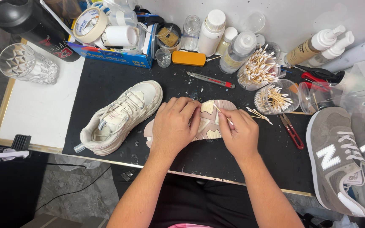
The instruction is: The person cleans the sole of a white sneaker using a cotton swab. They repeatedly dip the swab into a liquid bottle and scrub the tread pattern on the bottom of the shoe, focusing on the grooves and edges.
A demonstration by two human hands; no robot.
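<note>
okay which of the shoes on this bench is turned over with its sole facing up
The pink-soled shoe under both hands, pinned by the left hand. The cream sneaker and grey sneakers sit upright, laces showing.

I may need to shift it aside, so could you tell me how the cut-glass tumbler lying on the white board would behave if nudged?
The cut-glass tumbler lies on its side, so it would probably roll. Being glass, it is likely fragile, and heavy for its size.
</note>
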